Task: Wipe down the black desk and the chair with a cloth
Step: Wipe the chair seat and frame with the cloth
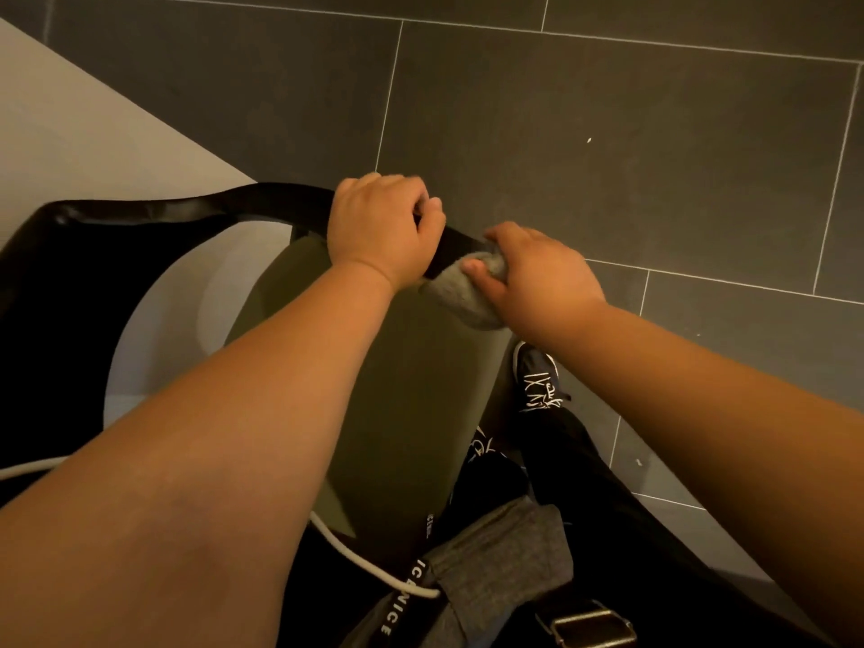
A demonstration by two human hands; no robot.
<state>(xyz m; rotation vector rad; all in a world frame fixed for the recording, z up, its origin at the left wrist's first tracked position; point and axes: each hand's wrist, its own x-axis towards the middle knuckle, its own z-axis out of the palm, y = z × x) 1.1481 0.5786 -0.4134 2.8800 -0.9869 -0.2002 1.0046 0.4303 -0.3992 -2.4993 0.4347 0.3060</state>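
View from above of a person's two bare arms reaching down to a chair. The chair's curved black back rail (224, 203) runs across the middle. The left hand (381, 231) is clenched around this rail, fingers wrapped over its top. Just right of that hand, the right hand (537, 278) grasps a bunched grey cloth (467, 299) and presses it against the rail's right end. Below the rail lies the chair's olive seat (411, 390). Beyond the rail is a dark grey tiled floor (608, 133). Below and right of the rail, a laced dark shoe (537, 376) stands on the floor.
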